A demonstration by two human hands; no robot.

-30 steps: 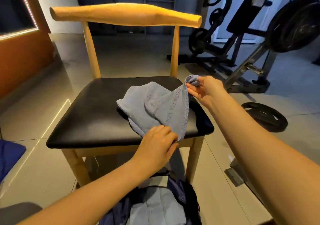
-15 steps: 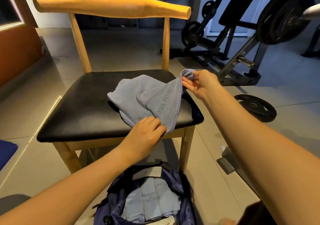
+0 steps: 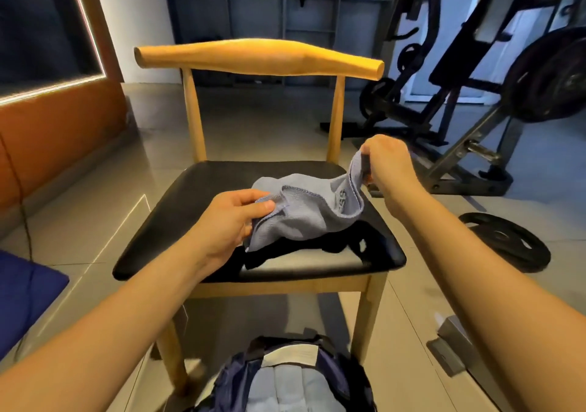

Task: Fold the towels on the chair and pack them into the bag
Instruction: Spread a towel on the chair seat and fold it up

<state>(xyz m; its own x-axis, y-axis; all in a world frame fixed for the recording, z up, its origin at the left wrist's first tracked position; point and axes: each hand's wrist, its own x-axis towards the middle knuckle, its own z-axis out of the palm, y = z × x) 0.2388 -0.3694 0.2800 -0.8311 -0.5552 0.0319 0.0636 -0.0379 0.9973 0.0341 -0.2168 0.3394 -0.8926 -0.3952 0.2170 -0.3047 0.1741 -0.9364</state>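
Left hand [image 3: 233,221]: thumb on top, fingers curled beneath, pinching the left edge of the grey-blue towel [image 3: 304,221]. Palm faces right, wrist is straight, and the forearm runs in from the lower left, low over the front of the chair [image 3: 218,178] seat. Right hand [image 3: 388,164]: fingertips bunched in a tight pinch on 1 towel corner, knuckles up, back of hand toward the camera. It is raised above the seat's right rear, with the wrist bent down and the forearm coming in from the lower right. The towel hangs slack between the 2 hands, crumpled, over the middle-right of the black seat, stitched hem and part of some lettering showing. A dark shadow lies under its near side; cannot tell how much of it touches the seat. The navy bag [image 3: 231,383] sits open on the floor just in front of the chair, with folded towels [image 3: 295,386] inside. A weight plate [image 3: 507,246] lies on the floor right of the chair, and a gym machine [image 3: 469,100] stands behind it.
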